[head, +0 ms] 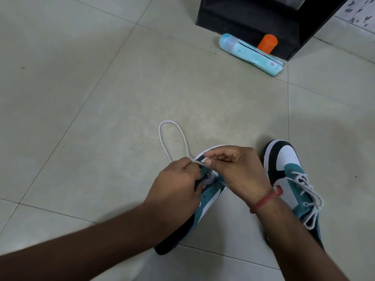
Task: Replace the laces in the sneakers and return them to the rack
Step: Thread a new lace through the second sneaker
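Observation:
Two teal, white and black sneakers lie on the tiled floor. The left sneaker sits under both my hands, mostly covered by them. My left hand grips its tongue area and holds the white lace, which loops out over the floor beyond the shoe. My right hand pinches the same lace between thumb and forefinger above the shoe's toe. The right sneaker stands beside my right wrist, with a loosely threaded white lace across its eyelets.
A black shoe rack stands at the back right. In front of it lie a light-blue bottle on its side and an orange cylinder. Beige floor tiles spread to the left.

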